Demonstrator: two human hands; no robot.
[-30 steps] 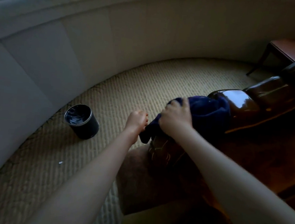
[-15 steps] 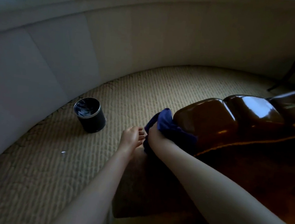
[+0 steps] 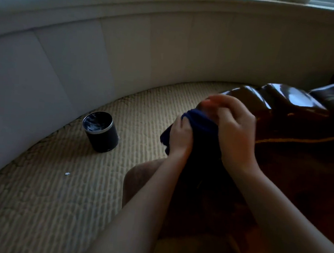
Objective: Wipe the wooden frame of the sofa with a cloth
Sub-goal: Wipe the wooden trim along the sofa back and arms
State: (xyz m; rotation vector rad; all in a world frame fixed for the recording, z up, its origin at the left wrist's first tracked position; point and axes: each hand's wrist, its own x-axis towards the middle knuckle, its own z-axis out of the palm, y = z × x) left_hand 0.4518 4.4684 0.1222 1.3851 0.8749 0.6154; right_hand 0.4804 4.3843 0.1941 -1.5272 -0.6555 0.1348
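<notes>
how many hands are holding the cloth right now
2: the left hand grips the dark blue cloth on its left side, the right hand grips it on the right.

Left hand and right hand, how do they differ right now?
The left hand is smaller in view and grips the cloth from the left side; the right hand looks larger and holds it from the right, beside the wooden frame. The left hand's fingers are tightly curled into the fabric; the right hand's fingers arch over the top and are blurred. Both hold the same dark blue cloth.
</notes>
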